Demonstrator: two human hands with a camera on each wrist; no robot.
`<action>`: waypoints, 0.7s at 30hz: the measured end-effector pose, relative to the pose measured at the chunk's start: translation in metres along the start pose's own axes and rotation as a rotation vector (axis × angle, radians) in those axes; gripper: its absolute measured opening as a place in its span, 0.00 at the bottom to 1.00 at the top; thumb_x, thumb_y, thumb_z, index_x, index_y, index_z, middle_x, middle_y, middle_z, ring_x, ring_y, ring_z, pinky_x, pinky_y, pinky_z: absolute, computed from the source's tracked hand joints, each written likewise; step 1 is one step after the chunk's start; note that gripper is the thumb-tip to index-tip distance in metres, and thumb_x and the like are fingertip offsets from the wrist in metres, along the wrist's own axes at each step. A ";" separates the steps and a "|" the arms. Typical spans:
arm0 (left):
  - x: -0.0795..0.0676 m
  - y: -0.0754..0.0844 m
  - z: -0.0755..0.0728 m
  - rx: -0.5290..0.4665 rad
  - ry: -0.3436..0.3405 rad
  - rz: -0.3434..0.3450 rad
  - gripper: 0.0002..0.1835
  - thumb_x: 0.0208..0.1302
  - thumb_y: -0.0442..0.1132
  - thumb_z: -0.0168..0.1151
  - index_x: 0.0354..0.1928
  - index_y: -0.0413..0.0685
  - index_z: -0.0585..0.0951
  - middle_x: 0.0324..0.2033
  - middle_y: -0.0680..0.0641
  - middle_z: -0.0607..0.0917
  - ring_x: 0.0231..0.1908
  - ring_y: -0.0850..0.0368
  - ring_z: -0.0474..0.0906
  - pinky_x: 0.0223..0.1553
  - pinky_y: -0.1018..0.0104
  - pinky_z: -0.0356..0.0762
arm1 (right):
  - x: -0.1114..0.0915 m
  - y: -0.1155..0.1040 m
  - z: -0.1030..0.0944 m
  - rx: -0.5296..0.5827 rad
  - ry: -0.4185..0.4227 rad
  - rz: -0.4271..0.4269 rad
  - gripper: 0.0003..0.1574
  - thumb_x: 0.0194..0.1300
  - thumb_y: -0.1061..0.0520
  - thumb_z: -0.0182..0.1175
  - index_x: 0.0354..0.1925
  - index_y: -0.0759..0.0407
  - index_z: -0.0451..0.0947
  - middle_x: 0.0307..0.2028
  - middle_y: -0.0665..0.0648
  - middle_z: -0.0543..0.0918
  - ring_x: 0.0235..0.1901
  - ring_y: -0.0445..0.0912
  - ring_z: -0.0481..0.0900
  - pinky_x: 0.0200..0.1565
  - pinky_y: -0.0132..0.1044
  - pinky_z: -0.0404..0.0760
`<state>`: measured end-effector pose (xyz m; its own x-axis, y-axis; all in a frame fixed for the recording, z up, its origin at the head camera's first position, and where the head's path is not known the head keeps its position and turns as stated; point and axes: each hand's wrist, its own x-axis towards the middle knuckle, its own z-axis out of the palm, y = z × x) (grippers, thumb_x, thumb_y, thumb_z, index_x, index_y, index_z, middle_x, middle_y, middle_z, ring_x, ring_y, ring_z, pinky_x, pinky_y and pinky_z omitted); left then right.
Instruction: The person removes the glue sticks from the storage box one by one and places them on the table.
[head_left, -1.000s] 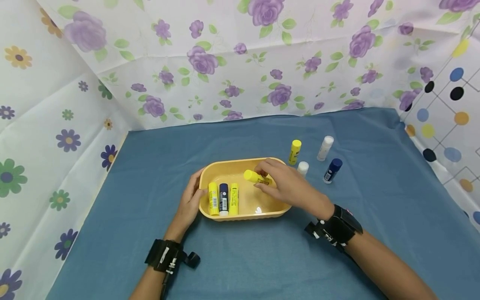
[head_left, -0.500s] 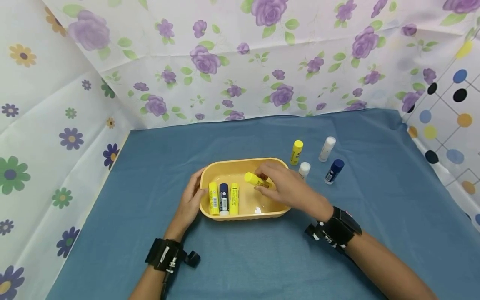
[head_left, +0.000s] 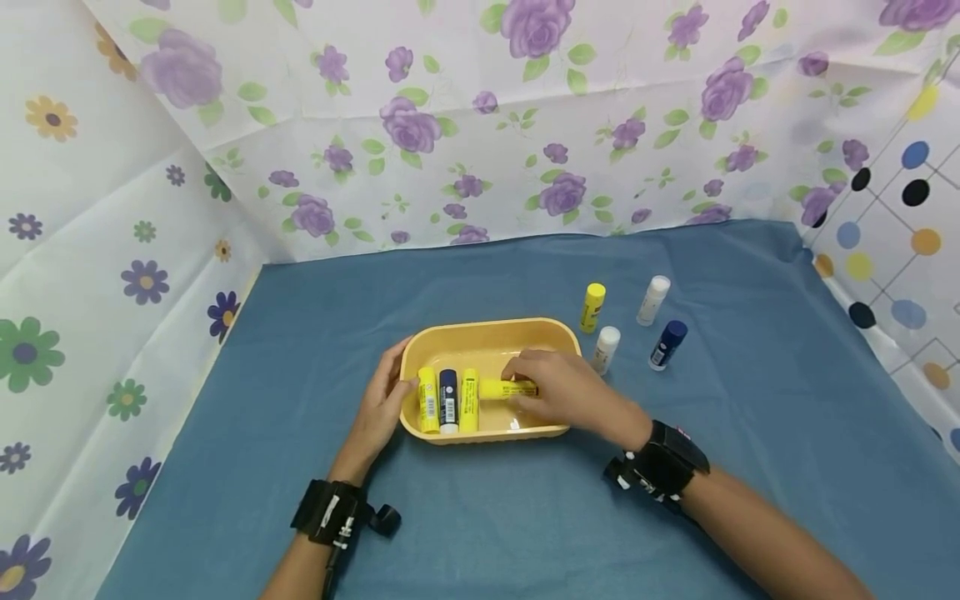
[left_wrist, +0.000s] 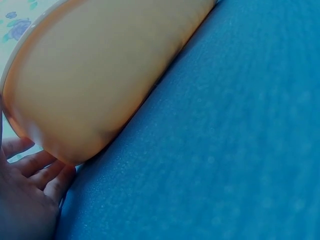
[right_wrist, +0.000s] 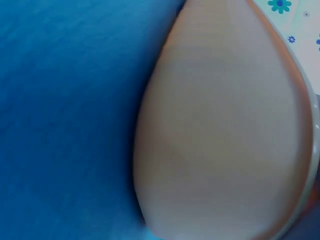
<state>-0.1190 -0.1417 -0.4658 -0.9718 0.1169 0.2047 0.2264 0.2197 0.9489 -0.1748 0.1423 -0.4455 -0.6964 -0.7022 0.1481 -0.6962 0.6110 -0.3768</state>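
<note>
A yellow tray (head_left: 491,435) sits in the middle of the blue cloth. My left hand (head_left: 381,404) grips its left end, thumb at the rim and fingers along the outer wall; the left wrist view shows those fingers against the tray wall (left_wrist: 90,90). Inside, at the left, lie a yellow glue stick (head_left: 428,402), a dark blue glue stick (head_left: 448,400) and another yellow glue stick (head_left: 469,402), side by side. My right hand (head_left: 566,387) reaches into the tray and pinches a third yellow glue stick (head_left: 495,389), lying crosswise. The right wrist view shows mostly the tray's outside (right_wrist: 220,125).
Right of the tray, on the blue cloth (head_left: 480,517), stand a yellow glue stick (head_left: 592,308), a white glue stick (head_left: 653,301), a nearer white glue stick (head_left: 606,350) and a dark blue glue stick (head_left: 667,346). Flowered sheets (head_left: 322,75) rise behind and at the left.
My right hand has lowered the yellow glue stick into the tray, turning it from tilted to nearly level. More of the nearer white glue stick shows. The left hand has stayed put.
</note>
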 end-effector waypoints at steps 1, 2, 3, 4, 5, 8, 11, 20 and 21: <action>0.000 0.000 0.000 -0.003 0.000 0.006 0.30 0.73 0.27 0.44 0.76 0.38 0.55 0.71 0.35 0.63 0.67 0.39 0.65 0.58 0.72 0.68 | 0.000 0.000 0.001 -0.012 -0.006 -0.001 0.17 0.61 0.45 0.66 0.47 0.47 0.84 0.39 0.44 0.81 0.35 0.38 0.74 0.37 0.34 0.75; 0.000 0.000 0.000 -0.004 -0.001 0.014 0.30 0.73 0.27 0.44 0.76 0.37 0.55 0.71 0.35 0.63 0.67 0.38 0.65 0.58 0.72 0.68 | -0.001 0.000 0.001 -0.023 -0.013 0.000 0.17 0.61 0.45 0.67 0.47 0.46 0.85 0.39 0.44 0.82 0.35 0.38 0.74 0.38 0.34 0.75; 0.000 0.000 0.000 -0.007 -0.003 0.023 0.30 0.73 0.26 0.44 0.76 0.36 0.55 0.71 0.34 0.63 0.67 0.37 0.65 0.58 0.72 0.68 | -0.001 -0.001 0.001 -0.033 -0.018 0.001 0.16 0.60 0.45 0.67 0.47 0.46 0.85 0.40 0.43 0.82 0.36 0.38 0.74 0.38 0.35 0.74; -0.001 0.000 0.000 -0.011 -0.003 0.029 0.30 0.73 0.26 0.44 0.75 0.36 0.55 0.71 0.34 0.63 0.66 0.36 0.65 0.57 0.72 0.69 | -0.001 -0.001 0.001 -0.037 -0.024 0.001 0.16 0.60 0.46 0.67 0.47 0.45 0.86 0.40 0.43 0.82 0.37 0.37 0.74 0.39 0.35 0.74; -0.001 -0.001 0.000 -0.013 -0.004 0.035 0.30 0.73 0.26 0.44 0.75 0.36 0.55 0.71 0.33 0.64 0.66 0.36 0.66 0.57 0.72 0.69 | -0.001 -0.001 0.001 -0.041 -0.029 0.004 0.16 0.60 0.46 0.68 0.47 0.45 0.86 0.40 0.43 0.82 0.38 0.37 0.74 0.40 0.35 0.75; -0.001 -0.002 -0.001 -0.025 0.001 0.035 0.30 0.73 0.25 0.44 0.75 0.36 0.56 0.70 0.33 0.65 0.64 0.35 0.67 0.56 0.68 0.72 | -0.001 -0.002 0.000 -0.038 -0.038 0.006 0.16 0.60 0.46 0.68 0.47 0.44 0.86 0.42 0.42 0.83 0.41 0.38 0.75 0.44 0.36 0.75; -0.003 -0.003 -0.002 -0.027 0.008 0.028 0.30 0.73 0.26 0.44 0.75 0.36 0.56 0.69 0.33 0.66 0.63 0.34 0.68 0.55 0.66 0.74 | 0.000 -0.004 0.000 -0.023 -0.040 -0.003 0.15 0.60 0.48 0.68 0.47 0.45 0.86 0.43 0.44 0.83 0.42 0.39 0.76 0.45 0.37 0.76; -0.002 0.000 -0.001 -0.016 0.002 -0.018 0.31 0.73 0.27 0.45 0.76 0.40 0.56 0.70 0.36 0.65 0.66 0.39 0.67 0.57 0.68 0.70 | -0.011 -0.002 -0.010 0.110 0.104 -0.004 0.14 0.64 0.53 0.65 0.48 0.52 0.84 0.45 0.50 0.83 0.45 0.44 0.80 0.44 0.39 0.79; -0.002 0.000 -0.001 -0.017 0.001 -0.021 0.31 0.73 0.27 0.45 0.76 0.41 0.56 0.71 0.36 0.65 0.66 0.39 0.67 0.57 0.67 0.70 | -0.013 -0.002 -0.012 0.133 0.158 -0.016 0.13 0.64 0.54 0.65 0.48 0.53 0.84 0.45 0.50 0.83 0.45 0.45 0.80 0.44 0.39 0.79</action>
<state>-0.1174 -0.1430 -0.4656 -0.9764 0.1114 0.1851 0.2048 0.2053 0.9570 -0.1660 0.1546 -0.4361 -0.7113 -0.6389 0.2931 -0.6858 0.5392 -0.4889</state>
